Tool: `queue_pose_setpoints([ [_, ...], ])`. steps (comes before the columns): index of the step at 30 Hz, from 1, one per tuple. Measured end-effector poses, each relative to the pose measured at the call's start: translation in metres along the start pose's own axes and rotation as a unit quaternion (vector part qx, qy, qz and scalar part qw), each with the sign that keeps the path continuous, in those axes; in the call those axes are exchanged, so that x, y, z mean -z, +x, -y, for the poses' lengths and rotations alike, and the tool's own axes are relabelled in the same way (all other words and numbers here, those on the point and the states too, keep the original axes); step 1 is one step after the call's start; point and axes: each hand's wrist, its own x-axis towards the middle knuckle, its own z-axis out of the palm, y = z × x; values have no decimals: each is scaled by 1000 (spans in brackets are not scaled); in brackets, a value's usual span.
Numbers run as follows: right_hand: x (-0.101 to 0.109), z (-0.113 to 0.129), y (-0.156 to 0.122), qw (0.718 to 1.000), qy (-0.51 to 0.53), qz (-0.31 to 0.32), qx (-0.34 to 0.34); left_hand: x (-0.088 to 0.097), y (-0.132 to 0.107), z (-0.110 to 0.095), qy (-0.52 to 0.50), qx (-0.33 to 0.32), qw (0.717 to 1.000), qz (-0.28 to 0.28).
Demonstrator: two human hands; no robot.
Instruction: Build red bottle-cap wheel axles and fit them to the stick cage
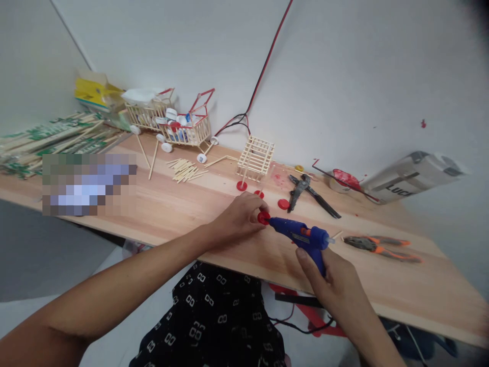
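- Nearest the camera, patterned black cloth (214,316) covers the person's lap, below the counter (160,204).
- Far left, wrapped stick bundles (46,140) lie flat, as suits their length.
- Right of them, two stick carts (191,133) stand near the wall, seemingly out of the hands' way; caps fill the right one.
- Short sticks (186,169) lie in a loose pile.
- The left hand (240,213) has its grip closed on a red disc (262,219) above the counter's near side, pinching the edge, probably to leave its face free.
- Beyond sits a lattice frame (256,157).
- The right hand's (340,280) grip wraps the glue gun's (294,232) handle, aiming its nozzle left at the disc; whether they touch is unclear.
- Farther right, orange-handled pliers (361,243) lie within easy reach.
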Motion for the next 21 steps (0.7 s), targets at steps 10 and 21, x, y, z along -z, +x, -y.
queue_pose_setpoints([
  [10, 2, -1, -3, 1000, -4, -16, 9, 0, 0, 1, -4, 5, 1000, 0],
  [21, -1, 1, -1, 1000, 6, 3, 4, 0, -1, -1, -7, 8, 1000, 3],
])
